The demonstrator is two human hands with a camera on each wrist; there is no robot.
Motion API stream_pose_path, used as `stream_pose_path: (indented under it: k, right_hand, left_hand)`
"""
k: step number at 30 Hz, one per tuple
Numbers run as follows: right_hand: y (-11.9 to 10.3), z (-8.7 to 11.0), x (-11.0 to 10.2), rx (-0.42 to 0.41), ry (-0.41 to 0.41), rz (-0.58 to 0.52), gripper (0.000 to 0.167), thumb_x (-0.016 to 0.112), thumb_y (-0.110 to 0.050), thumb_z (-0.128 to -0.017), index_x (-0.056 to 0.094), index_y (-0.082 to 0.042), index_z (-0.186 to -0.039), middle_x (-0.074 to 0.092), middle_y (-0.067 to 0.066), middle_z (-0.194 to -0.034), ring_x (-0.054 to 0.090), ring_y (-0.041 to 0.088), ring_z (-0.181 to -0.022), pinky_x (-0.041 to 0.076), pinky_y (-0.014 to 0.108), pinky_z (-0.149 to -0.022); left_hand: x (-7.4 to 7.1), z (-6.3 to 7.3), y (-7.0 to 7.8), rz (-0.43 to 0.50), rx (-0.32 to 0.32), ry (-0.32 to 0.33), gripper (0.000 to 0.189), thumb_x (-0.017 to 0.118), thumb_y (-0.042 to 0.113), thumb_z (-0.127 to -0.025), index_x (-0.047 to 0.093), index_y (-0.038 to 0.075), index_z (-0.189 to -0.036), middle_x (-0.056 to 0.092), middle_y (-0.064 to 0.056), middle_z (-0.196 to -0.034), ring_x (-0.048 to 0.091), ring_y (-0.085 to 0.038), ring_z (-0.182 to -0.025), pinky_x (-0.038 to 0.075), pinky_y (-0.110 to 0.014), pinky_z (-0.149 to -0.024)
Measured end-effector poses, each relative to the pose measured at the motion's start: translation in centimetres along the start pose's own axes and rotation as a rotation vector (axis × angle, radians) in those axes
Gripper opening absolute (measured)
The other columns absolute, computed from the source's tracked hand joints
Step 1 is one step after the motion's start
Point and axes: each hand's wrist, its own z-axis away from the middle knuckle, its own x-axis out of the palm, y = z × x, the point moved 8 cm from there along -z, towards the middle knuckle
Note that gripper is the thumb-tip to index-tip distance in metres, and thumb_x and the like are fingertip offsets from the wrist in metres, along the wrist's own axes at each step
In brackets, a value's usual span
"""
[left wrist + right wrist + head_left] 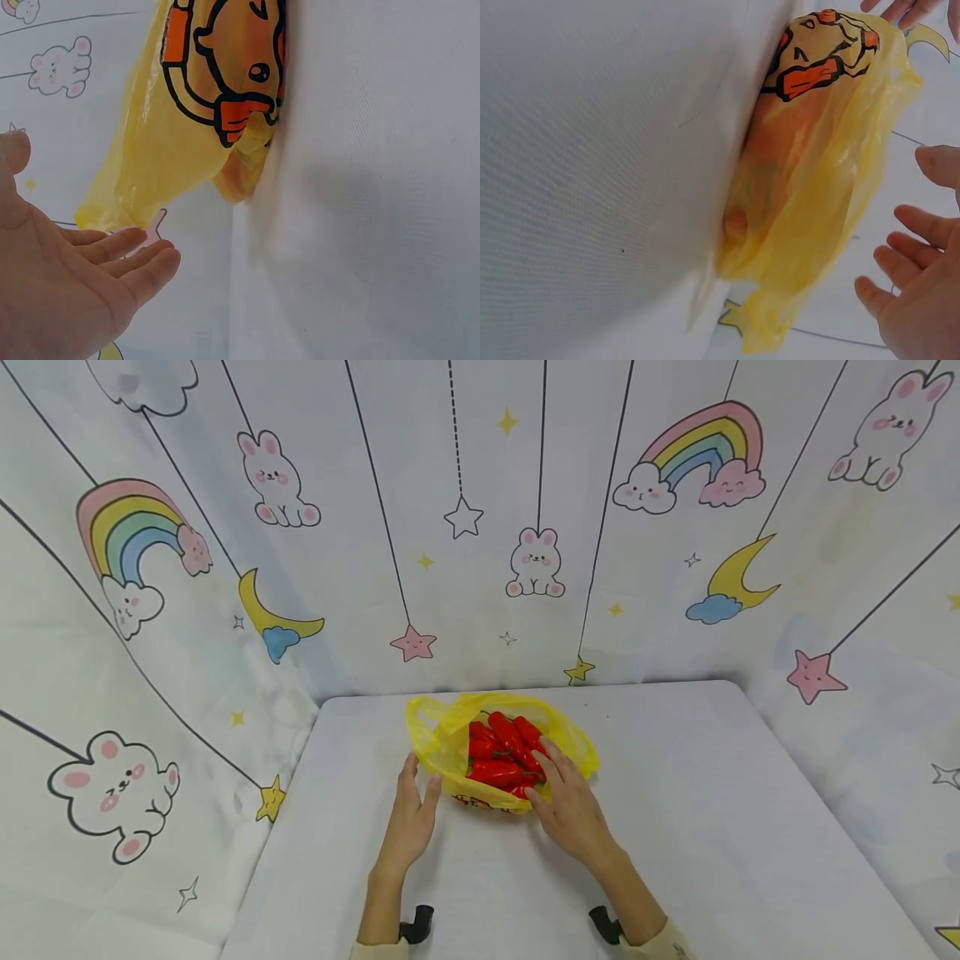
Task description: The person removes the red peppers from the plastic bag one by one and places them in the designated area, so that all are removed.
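A yellow plastic bag lies on the white table with its mouth spread wide. Inside it, several red peppers show, some with green stems. My left hand is at the bag's left side, fingers fairly straight, the fingertips right by the plastic in the left wrist view. Over the bag's right front rim hovers my right hand, its fingers spread and slightly bent. A printed cartoon in orange and black marks the bag's front. Neither hand grips anything.
The white table extends around the bag. Behind and beside it hangs a pale cloth backdrop printed with rabbits, stars and rainbows. A black strap end sticks out at the left wrist, and another black piece at the right wrist.
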Motion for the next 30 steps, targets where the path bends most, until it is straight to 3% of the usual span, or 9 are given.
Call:
stream_pose_path:
  k: [7, 14, 23, 30]
  right_hand:
    - [0.0, -0.2, 0.3, -0.014, 0.009, -0.001, 0.057, 0.07, -0.018, -0.1, 0.05, -0.004, -0.151, 0.036, 0.008, -0.166, 0.041, 0.032, -0.148, 0.038, 0.052, -0.118]
    - [-0.2, -0.9, 0.7, -0.016, 0.013, -0.005, 0.059, 0.075, -0.015, -0.096, 0.052, -0.004, -0.149, 0.043, 0.009, -0.161, 0.045, 0.032, -0.144, 0.042, 0.052, -0.115]
    - [0.0, -1.5, 1.3, 0.002, 0.017, -0.02, 0.06, 0.08, -0.016, -0.093, 0.055, -0.007, -0.147, 0.049, 0.009, -0.157, 0.048, 0.029, -0.143, 0.044, 0.05, -0.113]
    - [0.1, -1.8, 2.1, 0.01, 0.011, 0.003, 0.058, 0.082, -0.018, -0.091, 0.06, -0.009, -0.144, 0.055, 0.008, -0.151, 0.051, 0.028, -0.139, 0.044, 0.049, -0.113]
  left_hand:
    - [0.0, -0.7, -0.2, 0.019, -0.023, 0.018, 0.087, 0.045, 0.06, -0.107, 0.009, 0.008, -0.167, 0.017, -0.017, -0.171, 0.025, -0.04, -0.155, 0.026, -0.064, -0.12]
    - [-0.1, -1.5, -0.3, 0.024, -0.051, 0.046, 0.092, 0.043, 0.067, -0.104, 0.013, 0.007, -0.166, 0.023, -0.018, -0.167, 0.033, -0.042, -0.15, 0.033, -0.063, -0.117]
    - [-0.1, -1.9, 0.0, 0.029, -0.034, 0.099, 0.084, 0.048, 0.058, -0.107, 0.019, 0.004, -0.165, 0.036, -0.021, -0.157, 0.047, -0.04, -0.136, 0.048, -0.059, -0.104]
    - [0.0, -2.4, -0.2, 0.011, -0.007, 0.151, 0.074, 0.052, 0.05, -0.108, 0.029, 0.004, -0.161, 0.046, -0.019, -0.148, 0.053, -0.034, -0.123, 0.051, -0.052, -0.098]
